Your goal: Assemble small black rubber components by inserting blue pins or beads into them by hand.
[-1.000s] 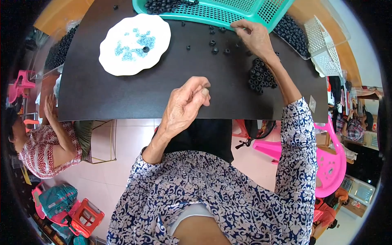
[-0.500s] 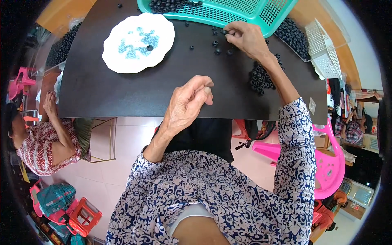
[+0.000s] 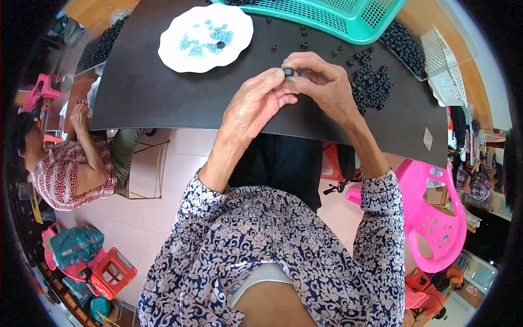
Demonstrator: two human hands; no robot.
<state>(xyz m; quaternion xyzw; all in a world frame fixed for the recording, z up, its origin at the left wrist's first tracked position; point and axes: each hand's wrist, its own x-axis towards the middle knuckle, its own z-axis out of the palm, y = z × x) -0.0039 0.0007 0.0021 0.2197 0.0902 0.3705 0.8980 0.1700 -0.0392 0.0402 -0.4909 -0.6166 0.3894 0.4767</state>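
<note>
A small black ring-shaped part (image 3: 289,72) is pinched between the fingertips of both hands, just above the table's near half. My left hand (image 3: 251,104) touches it from the left with thumb and finger, the other fingers curled below. On the other side, my right hand (image 3: 326,86) closes its thumb and index finger on the same part. To the right of my right hand lies a cluster of matching black parts (image 3: 372,87). A white wavy-edged plate (image 3: 180,57) at the left bears small pale blue bits and one black part (image 3: 220,44).
A green mesh basket (image 3: 364,34) stands at the far edge beside a clear bin of black parts (image 3: 404,48) and a white perforated basket (image 3: 448,71). Loose parts lie on the dark table (image 3: 163,103). Pink chair (image 3: 436,223) at right; another person (image 3: 73,169) sits at left.
My right hand has come back from beside the green basket with a black part and met my left hand. The view has shifted, so the plate and basket appear higher and further right.
</note>
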